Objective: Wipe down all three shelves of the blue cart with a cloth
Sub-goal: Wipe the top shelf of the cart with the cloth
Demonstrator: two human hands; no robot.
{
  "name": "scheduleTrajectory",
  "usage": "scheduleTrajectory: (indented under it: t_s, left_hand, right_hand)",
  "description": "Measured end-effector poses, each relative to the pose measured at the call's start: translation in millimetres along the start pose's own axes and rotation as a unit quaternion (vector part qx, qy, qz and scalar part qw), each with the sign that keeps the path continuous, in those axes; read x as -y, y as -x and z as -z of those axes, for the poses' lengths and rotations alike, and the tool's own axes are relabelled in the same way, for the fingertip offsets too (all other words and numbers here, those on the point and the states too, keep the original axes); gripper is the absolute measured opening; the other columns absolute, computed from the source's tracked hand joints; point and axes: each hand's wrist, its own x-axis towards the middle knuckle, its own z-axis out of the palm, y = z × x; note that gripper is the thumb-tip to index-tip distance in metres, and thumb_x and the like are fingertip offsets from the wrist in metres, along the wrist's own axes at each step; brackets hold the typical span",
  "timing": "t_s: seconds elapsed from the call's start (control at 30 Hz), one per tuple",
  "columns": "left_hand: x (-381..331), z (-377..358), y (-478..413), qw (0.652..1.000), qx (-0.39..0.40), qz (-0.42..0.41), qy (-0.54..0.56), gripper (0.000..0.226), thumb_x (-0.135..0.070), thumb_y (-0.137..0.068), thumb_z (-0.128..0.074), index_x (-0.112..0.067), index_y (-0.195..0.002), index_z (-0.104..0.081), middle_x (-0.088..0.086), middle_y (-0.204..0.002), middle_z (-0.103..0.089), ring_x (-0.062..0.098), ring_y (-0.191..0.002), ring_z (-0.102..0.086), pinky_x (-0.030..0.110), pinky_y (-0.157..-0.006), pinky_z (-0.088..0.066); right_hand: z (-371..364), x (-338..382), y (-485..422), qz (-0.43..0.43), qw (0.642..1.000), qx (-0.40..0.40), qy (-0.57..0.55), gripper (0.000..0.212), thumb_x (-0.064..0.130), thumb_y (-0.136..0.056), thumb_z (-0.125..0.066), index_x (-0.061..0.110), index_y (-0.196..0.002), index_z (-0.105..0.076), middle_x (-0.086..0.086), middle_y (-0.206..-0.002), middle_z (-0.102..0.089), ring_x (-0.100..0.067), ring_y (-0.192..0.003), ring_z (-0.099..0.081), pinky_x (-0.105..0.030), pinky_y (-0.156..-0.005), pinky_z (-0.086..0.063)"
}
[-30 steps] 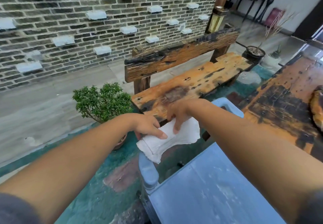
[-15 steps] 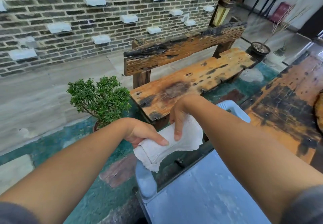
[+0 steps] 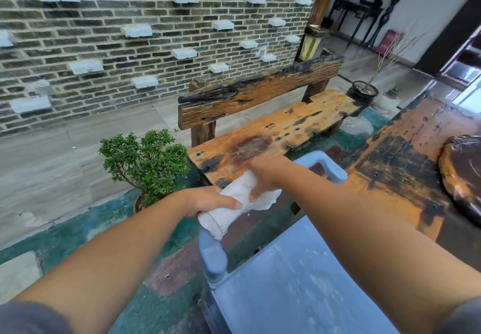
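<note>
The blue cart (image 3: 294, 286) fills the lower right; only its dusty top shelf and its light-blue handle bar (image 3: 212, 253) show, the lower shelves are hidden. A white cloth (image 3: 229, 206), rolled into a thick wad, is held over the handle's left end. My left hand (image 3: 208, 199) grips the roll from the left, thumb on top. My right hand (image 3: 265, 174) holds the cloth's far end, with its fingers curled round it.
A weathered wooden bench (image 3: 270, 127) stands just beyond the cart. A potted green shrub (image 3: 144, 161) sits on the floor at the left. A worn orange-and-black table (image 3: 406, 156) runs along the right. Behind is a brick wall (image 3: 130, 34).
The cloth went from a flat, spread sheet to a tight roll between both hands. The hands shifted slightly over the cart handle; the camera view tilted a little.
</note>
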Motion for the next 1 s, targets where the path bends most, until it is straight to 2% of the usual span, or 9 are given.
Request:
scheduleTrajectory:
  t_s: [0.07, 0.13, 0.2, 0.47, 0.57, 0.63, 0.7, 0.8, 1.0]
  left_hand:
    - [-4, -2, 7, 0.993, -0.042, -0.04, -0.101, 0.081, -0.068, -0.067, -0.069, -0.006, -0.119, -0.06, 0.009, -0.115, -0.064, 0.03, -0.105, -0.063, 0.04, -0.091, -0.048]
    - [-6, -7, 13, 0.973, -0.092, -0.076, -0.197, 0.055, -0.063, -0.078, -0.065, -0.01, -0.092, -0.056, 0.005, -0.088, -0.058, 0.026, -0.078, -0.056, 0.037, -0.069, -0.041]
    - [-7, -15, 22, 0.941, -0.166, -0.103, -0.275, 0.041, -0.054, -0.087, -0.063, -0.015, -0.086, -0.048, 0.002, -0.079, -0.051, 0.021, -0.071, -0.049, 0.032, -0.059, -0.033]
    - [-37, -49, 70, 0.833, -0.296, -0.119, -0.452, 0.028, -0.035, -0.093, -0.06, -0.01, -0.083, -0.059, 0.005, -0.078, -0.058, 0.024, -0.073, -0.056, 0.032, -0.059, -0.041]
    - [-60, -61, 86, 0.833, -0.27, -0.158, -0.456, 0.016, -0.029, -0.088, -0.062, -0.014, -0.083, -0.063, -0.001, -0.068, -0.054, 0.018, -0.064, -0.053, 0.032, -0.052, -0.037]
    - [-76, -73, 95, 0.85, -0.233, -0.18, -0.436, 0.012, -0.027, -0.086, -0.064, -0.023, -0.077, -0.057, -0.003, -0.076, -0.057, 0.02, -0.073, -0.056, 0.036, -0.062, -0.044]
    - [-89, -90, 100, 0.867, -0.183, -0.188, -0.423, 0.009, -0.028, -0.086, -0.066, -0.027, -0.094, -0.061, -0.003, -0.096, -0.063, 0.022, -0.09, -0.059, 0.043, -0.079, -0.05]
    - [-105, -121, 102, 0.865, -0.118, -0.194, -0.447, 0.036, -0.032, -0.085, -0.067, -0.03, -0.12, -0.06, -0.008, -0.116, -0.062, 0.017, -0.102, -0.059, 0.04, -0.089, -0.05]
    - [-126, -178, 91, 0.863, -0.005, -0.188, -0.469, 0.01, -0.028, -0.083, -0.072, -0.022, -0.088, -0.066, -0.004, -0.088, -0.068, 0.013, -0.077, -0.063, 0.024, -0.063, -0.05]
  right_hand:
    - [-8, 5, 13, -0.011, 0.998, -0.054, 0.008, 0.061, 0.062, -0.07, -0.08, 0.02, -0.105, -0.051, 0.003, -0.086, -0.056, -0.02, -0.074, -0.055, -0.036, -0.068, -0.046]
    - [-17, 7, 29, -0.027, 0.995, -0.096, -0.007, 0.052, 0.056, -0.078, -0.077, 0.019, -0.104, -0.051, 0.0, -0.089, -0.058, -0.024, -0.078, -0.057, -0.037, -0.069, -0.049]
    - [-24, 7, 46, -0.029, 0.992, -0.119, -0.027, 0.046, 0.051, -0.082, -0.074, 0.018, -0.102, -0.05, -0.005, -0.097, -0.063, -0.028, -0.085, -0.06, -0.041, -0.075, -0.054]
    - [-37, 0, 128, -0.023, 0.981, -0.163, -0.106, 0.037, 0.044, -0.087, -0.071, 0.016, -0.095, -0.047, -0.001, -0.085, -0.052, -0.026, -0.08, -0.051, -0.038, -0.065, -0.041]
    - [-43, -10, 167, -0.041, 0.971, -0.18, -0.153, 0.037, 0.042, -0.087, -0.071, 0.013, -0.1, -0.053, -0.005, -0.094, -0.061, -0.027, -0.087, -0.057, -0.042, -0.072, -0.047]
    - [-48, -20, 196, -0.046, 0.963, -0.191, -0.185, 0.034, 0.039, -0.087, -0.072, 0.013, -0.104, -0.056, -0.006, -0.102, -0.064, -0.026, -0.092, -0.059, -0.039, -0.074, -0.046]
    - [-57, -30, 227, -0.053, 0.955, -0.194, -0.219, 0.03, 0.036, -0.087, -0.073, 0.02, -0.101, -0.052, -0.001, -0.1, -0.059, -0.022, -0.091, -0.055, -0.035, -0.072, -0.041]
    - [-75, -42, 267, -0.085, 0.953, -0.182, -0.227, 0.032, 0.036, -0.087, -0.074, 0.014, -0.102, -0.056, -0.003, -0.103, -0.06, -0.023, -0.094, -0.055, -0.038, -0.079, -0.046]
    - [-121, -56, 323, -0.122, 0.935, -0.183, -0.279, 0.027, 0.032, -0.086, -0.075, 0.015, -0.092, -0.056, 0.0, -0.093, -0.056, -0.021, -0.085, -0.049, -0.035, -0.069, -0.035]
